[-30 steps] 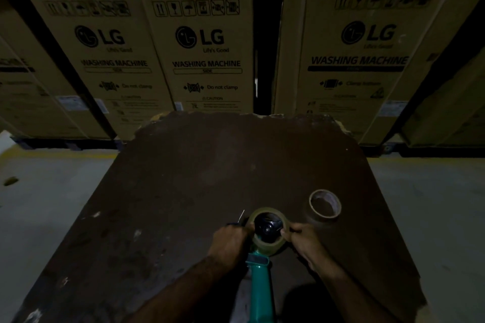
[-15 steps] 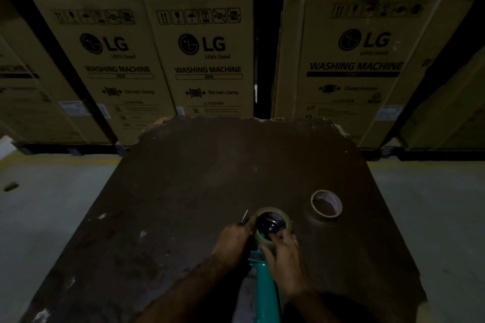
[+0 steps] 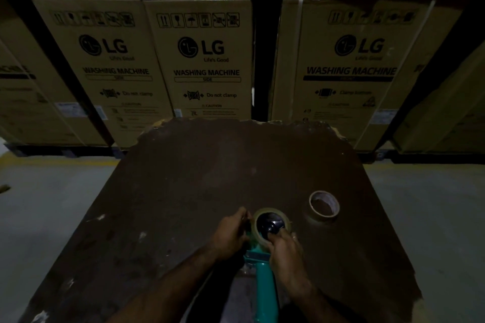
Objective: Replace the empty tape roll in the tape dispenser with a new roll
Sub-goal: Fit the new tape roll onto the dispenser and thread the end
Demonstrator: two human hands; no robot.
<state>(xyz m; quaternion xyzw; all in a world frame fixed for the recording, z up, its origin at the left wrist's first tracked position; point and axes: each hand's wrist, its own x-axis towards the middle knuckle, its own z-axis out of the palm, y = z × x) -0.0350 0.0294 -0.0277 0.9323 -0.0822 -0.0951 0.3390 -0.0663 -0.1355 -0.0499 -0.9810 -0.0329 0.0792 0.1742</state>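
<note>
A tape dispenser with a teal handle (image 3: 266,286) lies on the dark brown table (image 3: 210,178), handle toward me. A new roll of clear-brown tape (image 3: 262,214) sits around the dispenser's black hub (image 3: 270,224). My left hand (image 3: 231,236) grips the dispenser's head on the roll's left side. My right hand (image 3: 284,252) rests over the handle's top, its fingers pressing on the near edge of the roll and the hub. The empty cardboard tape core (image 3: 324,204) lies flat on the table to the right, apart from both hands.
Stacked LG washing machine cartons (image 3: 204,60) form a wall just behind the table's ragged far edge. Grey concrete floor (image 3: 44,204) lies on both sides, with a yellow line at the left. The light is dim.
My right hand has moved from the roll's right side to its near edge, over the handle, and now presses on the roll and hub. My left hand stays on the dispenser's head.
</note>
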